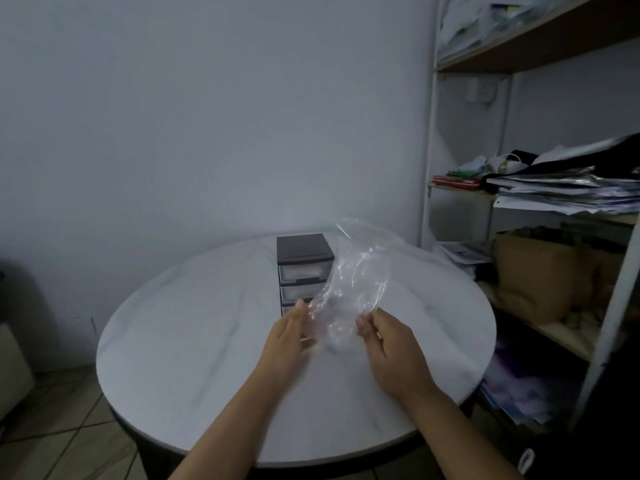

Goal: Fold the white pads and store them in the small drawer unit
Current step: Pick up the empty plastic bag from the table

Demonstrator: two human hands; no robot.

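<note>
- One round counter (207,341), bare but for one small drawer unit (303,268) at its far side; three drawers show, white shapes inside the upper two.
- One clear plastic bag (349,282), apparently empty, pinched by both hands: left hand (289,336), right hand (388,341).
- No loose white pads visible; best to set the bag aside.
</note>
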